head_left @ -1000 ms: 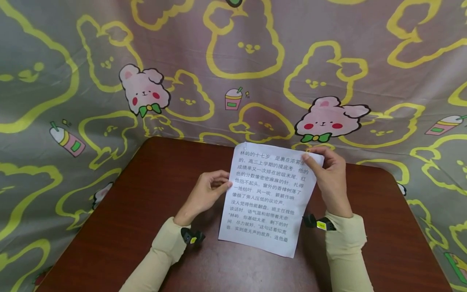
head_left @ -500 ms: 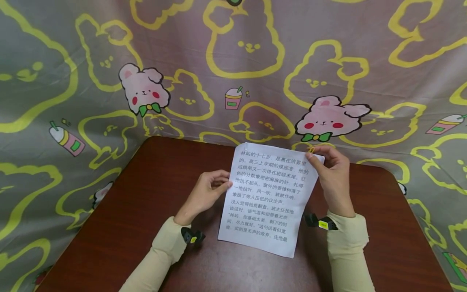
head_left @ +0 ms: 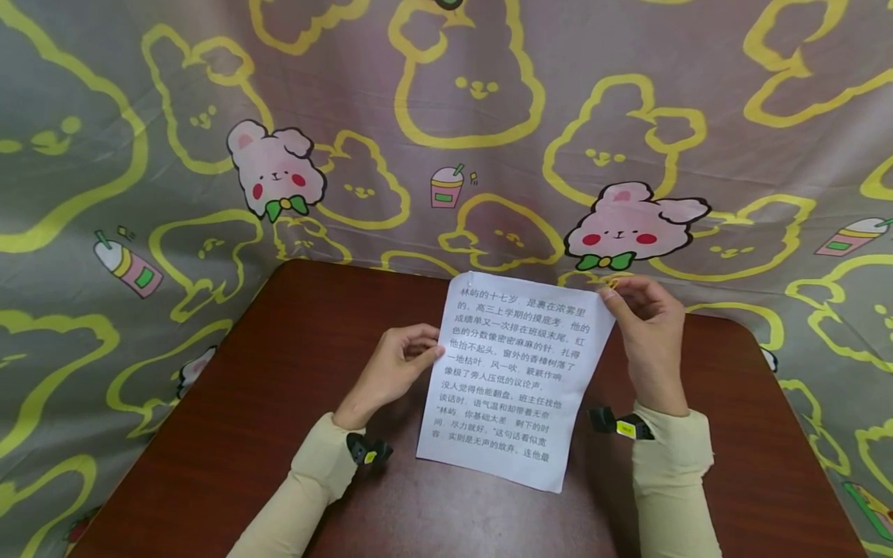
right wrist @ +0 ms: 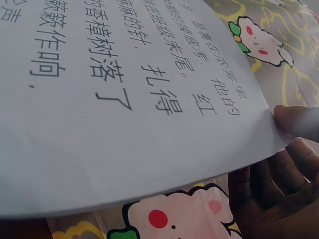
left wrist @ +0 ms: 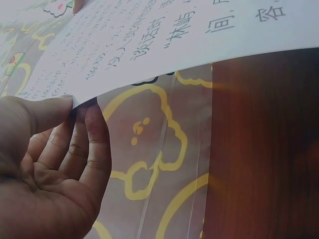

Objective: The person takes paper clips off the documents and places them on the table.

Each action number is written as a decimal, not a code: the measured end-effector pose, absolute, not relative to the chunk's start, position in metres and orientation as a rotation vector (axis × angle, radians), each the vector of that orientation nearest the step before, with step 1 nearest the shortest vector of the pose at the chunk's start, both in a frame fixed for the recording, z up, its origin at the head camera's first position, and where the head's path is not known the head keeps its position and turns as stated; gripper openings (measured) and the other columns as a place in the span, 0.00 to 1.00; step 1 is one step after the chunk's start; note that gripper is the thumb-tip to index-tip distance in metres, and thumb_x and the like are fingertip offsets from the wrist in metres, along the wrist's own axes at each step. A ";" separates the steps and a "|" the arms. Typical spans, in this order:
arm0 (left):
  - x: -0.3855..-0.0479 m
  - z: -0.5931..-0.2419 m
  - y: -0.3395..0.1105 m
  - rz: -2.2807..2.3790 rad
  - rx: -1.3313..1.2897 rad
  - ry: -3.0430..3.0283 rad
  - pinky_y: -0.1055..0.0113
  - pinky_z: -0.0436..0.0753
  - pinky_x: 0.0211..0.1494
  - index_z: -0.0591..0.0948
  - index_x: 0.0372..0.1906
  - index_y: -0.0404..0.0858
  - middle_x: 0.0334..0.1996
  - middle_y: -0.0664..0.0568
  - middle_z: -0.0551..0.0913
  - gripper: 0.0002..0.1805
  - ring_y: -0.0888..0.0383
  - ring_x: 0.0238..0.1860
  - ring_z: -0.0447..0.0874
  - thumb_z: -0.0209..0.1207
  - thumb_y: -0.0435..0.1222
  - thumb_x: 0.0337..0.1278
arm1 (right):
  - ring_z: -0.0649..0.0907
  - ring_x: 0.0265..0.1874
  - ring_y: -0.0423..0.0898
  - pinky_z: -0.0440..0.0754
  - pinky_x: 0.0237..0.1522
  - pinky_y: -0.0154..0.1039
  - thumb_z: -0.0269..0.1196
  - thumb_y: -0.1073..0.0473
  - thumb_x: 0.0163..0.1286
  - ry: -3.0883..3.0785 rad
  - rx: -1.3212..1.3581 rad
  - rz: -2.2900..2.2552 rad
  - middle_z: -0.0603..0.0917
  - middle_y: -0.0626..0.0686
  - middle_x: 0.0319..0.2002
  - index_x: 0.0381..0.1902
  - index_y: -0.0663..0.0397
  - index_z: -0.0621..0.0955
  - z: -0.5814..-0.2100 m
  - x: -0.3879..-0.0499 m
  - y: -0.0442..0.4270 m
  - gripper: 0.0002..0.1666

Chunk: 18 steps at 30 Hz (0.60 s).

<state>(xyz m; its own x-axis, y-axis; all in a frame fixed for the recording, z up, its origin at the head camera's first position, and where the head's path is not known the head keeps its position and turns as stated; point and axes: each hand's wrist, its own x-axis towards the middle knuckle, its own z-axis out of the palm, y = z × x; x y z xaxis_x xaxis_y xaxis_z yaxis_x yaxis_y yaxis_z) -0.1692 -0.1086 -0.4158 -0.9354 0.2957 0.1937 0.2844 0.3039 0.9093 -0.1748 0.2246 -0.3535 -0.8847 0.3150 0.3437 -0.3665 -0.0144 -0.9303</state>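
A white sheet of paper (head_left: 512, 380) with printed Chinese text is held up, tilted, above the table. The left hand (head_left: 394, 372) pinches its left edge between thumb and fingers; in the left wrist view that hand (left wrist: 65, 159) has the thumb on the printed side and fingers behind. At the upper right corner, the right hand (head_left: 649, 341) pinches the paper. The right wrist view shows the right hand's thumb (right wrist: 298, 121) on the front of the sheet (right wrist: 149, 129), the fingers curled behind and below it.
A dark reddish-brown table (head_left: 230, 418) lies beneath the paper. Behind and at the sides hangs a grey curtain (head_left: 363, 93) with yellow outlines and pink rabbit faces. Black devices are strapped at both wrists.
Along the paper's top edge, the right hand has slid outward to the right, onto the corner, uncovering more of the text. The left hand and the sheet have barely moved.
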 end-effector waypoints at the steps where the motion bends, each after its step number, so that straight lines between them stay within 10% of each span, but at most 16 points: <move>1: -0.169 -0.416 -0.109 1.760 0.563 2.530 0.68 0.85 0.46 0.88 0.49 0.36 0.40 0.44 0.92 0.08 0.58 0.38 0.89 0.63 0.29 0.70 | 0.83 0.35 0.43 0.80 0.37 0.28 0.70 0.69 0.68 -1.791 0.059 1.953 0.90 0.49 0.38 0.46 0.70 0.84 -0.353 -0.175 0.225 0.11; 18: -0.169 -0.416 -0.108 1.769 0.556 2.529 0.67 0.85 0.47 0.88 0.50 0.36 0.40 0.45 0.92 0.09 0.58 0.39 0.90 0.63 0.30 0.70 | 0.86 0.33 0.43 0.84 0.40 0.29 0.71 0.69 0.67 -1.728 0.017 1.963 0.90 0.49 0.37 0.45 0.70 0.84 -0.354 -0.174 0.242 0.11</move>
<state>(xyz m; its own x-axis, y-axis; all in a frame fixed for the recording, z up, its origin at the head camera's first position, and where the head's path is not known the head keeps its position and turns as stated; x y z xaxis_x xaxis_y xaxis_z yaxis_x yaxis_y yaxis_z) -0.1688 -0.1079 -0.4156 -0.9370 0.2894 0.1955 0.2829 0.3010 0.9107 -0.1745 0.2419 -0.3537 -0.8646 0.3690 0.3409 -0.3850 -0.0507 -0.9215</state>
